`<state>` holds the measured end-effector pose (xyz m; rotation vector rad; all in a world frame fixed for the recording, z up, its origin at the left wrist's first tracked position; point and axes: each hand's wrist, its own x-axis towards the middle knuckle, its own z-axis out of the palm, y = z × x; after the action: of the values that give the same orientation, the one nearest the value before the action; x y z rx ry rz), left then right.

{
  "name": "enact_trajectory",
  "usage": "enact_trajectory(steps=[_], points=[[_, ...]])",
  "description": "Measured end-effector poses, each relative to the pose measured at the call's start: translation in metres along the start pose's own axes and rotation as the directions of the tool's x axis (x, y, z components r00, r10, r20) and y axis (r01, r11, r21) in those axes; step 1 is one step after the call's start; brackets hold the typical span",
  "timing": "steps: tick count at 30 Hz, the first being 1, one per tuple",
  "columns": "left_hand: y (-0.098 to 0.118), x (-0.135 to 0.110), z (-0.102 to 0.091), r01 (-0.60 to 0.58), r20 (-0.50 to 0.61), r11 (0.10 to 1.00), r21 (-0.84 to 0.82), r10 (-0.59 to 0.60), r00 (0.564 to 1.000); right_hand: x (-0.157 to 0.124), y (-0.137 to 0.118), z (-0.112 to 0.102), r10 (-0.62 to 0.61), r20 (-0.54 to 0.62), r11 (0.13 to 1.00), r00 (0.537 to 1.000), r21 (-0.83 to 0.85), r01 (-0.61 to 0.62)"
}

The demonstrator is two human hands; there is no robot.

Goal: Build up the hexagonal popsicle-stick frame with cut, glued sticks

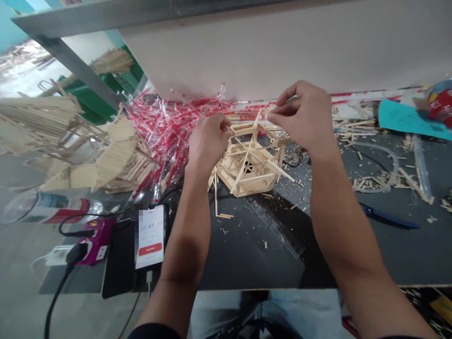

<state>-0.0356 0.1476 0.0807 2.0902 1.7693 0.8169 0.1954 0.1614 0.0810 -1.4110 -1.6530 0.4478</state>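
The dark work surface (247, 256) carries a heap of clear plastic wrappers with red stripes (165, 136) at the back, with stacked wooden stick panels (116, 157) beside it on the left, apparently pushed aside to leave working room. The hexagonal wooden stick frame (247, 162) sits near the middle of the surface, lying flat with its open centre facing up and spokes running out from the middle. No single long axis is clear, though its wider span seems to run left to right. The left hand (208, 143) is at the frame's upper left edge, its fingers (226, 126) curled and partly hidden, so I can't tell if they grip anything. The right hand (300, 115) is above the upper right edge, its fingers (278, 108) closed in a pinch on a thin wooden stick (263, 115), which points left toward the frame, probably held there for fitting. A clear ruler (275, 226) lies below the frame, with blue-handled scissors (388, 216) to the right and a phone showing a timer (150, 235) to the left.
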Motion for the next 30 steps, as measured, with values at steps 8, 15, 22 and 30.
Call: enact_trajectory(steps=[8,15,22,30], points=[[-0.005,-0.001,-0.009,-0.084,0.036,0.996,-0.004,0.084,0.996,0.002,0.006,0.000,-0.020,0.043,0.996,0.999,-0.087,0.023],[-0.009,-0.002,-0.011,-0.093,0.058,0.996,-0.017,0.093,0.994,0.001,-0.005,-0.011,0.000,0.073,0.988,0.997,-0.157,0.011],[-0.014,-0.002,-0.012,-0.117,0.020,0.993,-0.020,0.118,0.993,0.000,-0.002,-0.018,0.095,0.005,0.995,0.995,0.040,-0.095],[-0.009,-0.004,-0.014,-0.102,0.050,0.995,-0.011,0.102,0.994,-0.002,-0.001,-0.027,0.038,0.001,0.983,0.999,0.178,-0.037]])
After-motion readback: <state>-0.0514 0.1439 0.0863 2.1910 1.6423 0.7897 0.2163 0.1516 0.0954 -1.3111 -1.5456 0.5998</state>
